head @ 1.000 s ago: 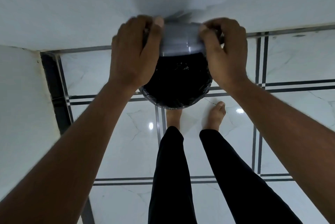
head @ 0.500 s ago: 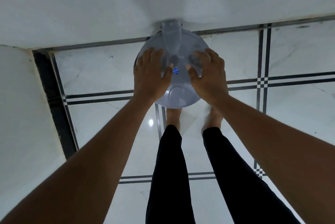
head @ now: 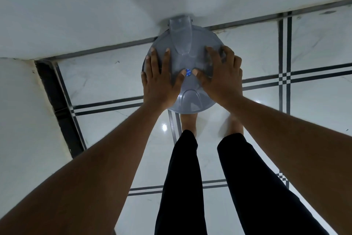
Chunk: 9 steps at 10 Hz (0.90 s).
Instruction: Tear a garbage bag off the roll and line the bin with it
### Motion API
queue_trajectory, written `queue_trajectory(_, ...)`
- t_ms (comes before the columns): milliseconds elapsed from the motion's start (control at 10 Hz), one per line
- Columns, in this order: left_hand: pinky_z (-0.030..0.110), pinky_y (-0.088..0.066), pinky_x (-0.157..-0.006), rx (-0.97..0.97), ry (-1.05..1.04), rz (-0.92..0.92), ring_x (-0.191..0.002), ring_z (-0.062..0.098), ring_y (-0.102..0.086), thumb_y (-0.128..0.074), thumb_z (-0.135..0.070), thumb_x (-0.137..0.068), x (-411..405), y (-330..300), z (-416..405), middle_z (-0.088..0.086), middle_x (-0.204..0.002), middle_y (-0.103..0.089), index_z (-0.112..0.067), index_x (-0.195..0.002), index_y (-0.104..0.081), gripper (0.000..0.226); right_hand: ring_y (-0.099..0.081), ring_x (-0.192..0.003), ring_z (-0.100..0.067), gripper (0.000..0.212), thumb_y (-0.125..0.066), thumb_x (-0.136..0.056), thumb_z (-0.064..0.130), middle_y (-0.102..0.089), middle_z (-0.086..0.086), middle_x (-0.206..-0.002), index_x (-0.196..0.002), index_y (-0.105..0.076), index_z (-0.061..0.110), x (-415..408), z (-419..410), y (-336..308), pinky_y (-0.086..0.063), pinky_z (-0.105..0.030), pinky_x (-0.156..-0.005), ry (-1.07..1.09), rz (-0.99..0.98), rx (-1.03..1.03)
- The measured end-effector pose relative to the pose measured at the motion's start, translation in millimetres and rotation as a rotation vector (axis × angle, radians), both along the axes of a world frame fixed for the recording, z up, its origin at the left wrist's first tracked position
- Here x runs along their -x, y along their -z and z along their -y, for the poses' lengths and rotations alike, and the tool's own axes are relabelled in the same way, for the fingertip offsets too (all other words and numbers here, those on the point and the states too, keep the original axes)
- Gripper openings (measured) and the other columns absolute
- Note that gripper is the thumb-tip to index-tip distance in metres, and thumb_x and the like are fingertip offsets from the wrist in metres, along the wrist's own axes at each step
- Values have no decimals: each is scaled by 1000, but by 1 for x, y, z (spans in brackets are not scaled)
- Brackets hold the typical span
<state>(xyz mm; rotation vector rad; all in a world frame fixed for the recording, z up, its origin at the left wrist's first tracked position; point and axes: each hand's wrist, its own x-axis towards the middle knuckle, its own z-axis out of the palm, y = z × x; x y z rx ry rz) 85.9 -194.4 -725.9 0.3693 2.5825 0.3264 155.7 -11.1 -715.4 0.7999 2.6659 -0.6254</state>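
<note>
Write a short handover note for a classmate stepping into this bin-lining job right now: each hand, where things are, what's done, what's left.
Left hand: open, flat on the grey bin lid, left side.
Right hand: open, flat on the lid's right side, fingers spread.
The bin stands on the tiled floor against the wall, just beyond the bare feet.
The lid is down, so the liner cannot be seen; no roll is in view.
Left: probably only lifting the hands away; check the liner if unsure.
</note>
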Motion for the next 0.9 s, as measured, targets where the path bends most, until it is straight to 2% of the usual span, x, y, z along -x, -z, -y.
queue_trajectory(100,63,-25,-129,7,5,-15,-166,40,-13,-24,-85,-98,-1,1,-3,16,-181,-9,-30,-173,-13,94,-44,-148,-41,82,-64,-97,74,-39,-17,-169,-164,-45,31,-1,-3,1,-51,-56,-110,-10,-3,6)
queue_trajectory(200,63,-17,-131,34,7,-2,-168,39,-4,-23,-82,-100,-4,4,-4,15,-182,1,-30,-174,-5,93,-45,-146,-42,82,-61,-98,75,-40,-18,-168,-165,-44,32,-5,-6,6,-52,-56,-108,-39,-21,-27)
queue_trajectory(300,63,-11,-131,43,24,20,-168,38,4,-31,-76,-104,-6,7,-1,14,-181,10,-30,-174,3,90,-46,-146,-43,81,-54,-100,78,-40,-19,-168,-167,-40,34,-10,-3,12,-51,-58,-108,-62,-31,-53)
queue_trajectory(400,62,-13,-132,41,-9,42,-168,35,4,-35,-77,-103,-3,-1,-3,11,-182,10,-33,-173,3,91,-44,-147,-42,81,-54,-101,77,-37,-18,-169,-169,-36,36,-7,-6,6,-50,-57,-110,-95,-9,-14)
queue_trajectory(500,60,-19,-132,7,-62,78,-168,35,-5,-40,-78,-101,-2,-21,-12,11,-182,2,-30,-173,0,96,-43,-147,-40,76,-59,-104,67,-37,-14,-168,-168,-38,33,-3,-21,-11,-51,-56,-112,-115,46,103)
queue_trajectory(600,55,-22,-132,-72,-136,52,-167,33,-14,-44,-73,-103,-6,-57,-24,13,-182,-9,-28,-174,-5,93,-51,-143,-38,65,-61,-108,55,-50,-11,-160,-165,-45,29,-1,-42,-48,-51,-54,-113,-38,-18,313)
queue_trajectory(700,53,-23,-131,-149,-155,-7,-166,31,-18,-45,-66,-107,-10,-110,-40,10,-181,-14,-28,-173,-11,83,-57,-140,-27,56,-61,-108,53,-62,-2,-150,-159,-53,32,-2,-61,-104,-50,-46,-115,6,-133,425)
queue_trajectory(800,51,-22,-131,-238,-156,-92,-167,27,-17,-44,-63,-108,-2,-194,-61,7,-181,-16,-29,-173,-15,78,-62,-132,-18,51,-61,-105,62,-68,9,-137,-148,-62,36,6,-83,-179,-53,-44,-112,69,-278,457)
queue_trajectory(900,47,-20,-134,-345,-82,-277,-166,23,-18,-43,-62,-109,1,-288,-84,6,-180,-22,-26,-172,-19,76,-64,-126,-17,47,-59,-104,67,-72,17,-125,-140,-67,38,15,-108,-262,-55,-46,-108,113,-464,420)
